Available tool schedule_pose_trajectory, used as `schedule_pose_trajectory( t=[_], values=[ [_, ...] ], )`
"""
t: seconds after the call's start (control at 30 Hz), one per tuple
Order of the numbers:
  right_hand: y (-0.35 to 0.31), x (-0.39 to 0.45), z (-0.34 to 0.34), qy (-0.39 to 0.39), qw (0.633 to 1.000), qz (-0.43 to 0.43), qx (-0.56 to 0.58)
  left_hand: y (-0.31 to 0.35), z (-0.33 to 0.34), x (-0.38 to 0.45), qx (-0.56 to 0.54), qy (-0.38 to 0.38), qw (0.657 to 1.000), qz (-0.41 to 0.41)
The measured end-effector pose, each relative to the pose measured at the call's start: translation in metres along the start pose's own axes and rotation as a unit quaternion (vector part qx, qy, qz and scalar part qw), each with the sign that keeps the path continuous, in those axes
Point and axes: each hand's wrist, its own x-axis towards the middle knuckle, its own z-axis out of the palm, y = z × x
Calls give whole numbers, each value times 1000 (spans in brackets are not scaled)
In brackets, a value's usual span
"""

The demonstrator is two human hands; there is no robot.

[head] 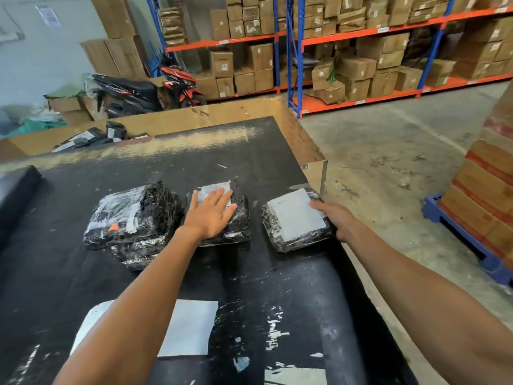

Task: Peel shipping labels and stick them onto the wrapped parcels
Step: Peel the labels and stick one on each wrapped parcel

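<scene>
Three parcels wrapped in black plastic lie in a row on the black table (249, 145). My left hand (212, 211) lies flat, fingers spread, on the white label (215, 188) atop the middle parcel (238, 226). My right hand (337, 218) grips the right side of the right parcel (280, 234), thumb on its white label (298, 215). The left parcel (130, 220) carries a glossy label and a small orange mark; no hand touches it. A white label sheet (191, 326) rests near the front edge, partly hidden under my left forearm.
A black roll (16, 190) lies at the table's left. A cardboard bin (91, 137) with black parcels stands behind the table. Shelving (361, 37) with cartons fills the back, a motorbike (177, 84) is parked beside it. Stacked boxes on a blue pallet (469, 245) stand right.
</scene>
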Motion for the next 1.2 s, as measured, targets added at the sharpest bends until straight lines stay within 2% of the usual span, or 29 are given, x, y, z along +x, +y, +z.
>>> schedule_pose_trajectory(
  t=[0.07,0.1,0.17,0.23,0.33,0.5,0.6,0.7,0.73,0.8,0.9,1.03,1.2],
  values=[
    [2,2,1,40,996,-32,-71,3,-1,-2,25,10,999,-19],
    [3,5,0,70,986,-51,-144,5,0,-3,28,16,999,-30],
    [3,4,-3,130,930,-87,-333,9,2,-3,22,28,998,-53],
    [10,5,-1,115,885,-117,-435,11,2,-3,17,30,997,-63],
    [24,-6,6,83,848,-145,-504,11,-3,-2,8,25,998,-64],
    [40,-21,8,143,769,-184,-595,11,-1,-20,-67,15,995,-68],
    [35,-25,18,153,747,-178,-622,9,7,-40,-81,27,995,-48],
    [33,-38,45,150,729,-251,-619,-1,11,-60,-73,63,995,-11],
    [35,-43,57,138,733,-285,-603,-6,12,-68,-74,74,994,6],
    [42,-56,83,80,766,-325,-548,-15,15,-83,-113,91,988,46],
    [64,-84,135,-21,814,-323,-482,-36,11,-116,-204,118,969,78],
    [94,-125,206,-94,856,-303,-408,-77,10,-168,-282,133,949,36],
    [123,-164,275,-212,868,-234,-384,-144,40,-222,-359,146,918,-81]
  ],
)
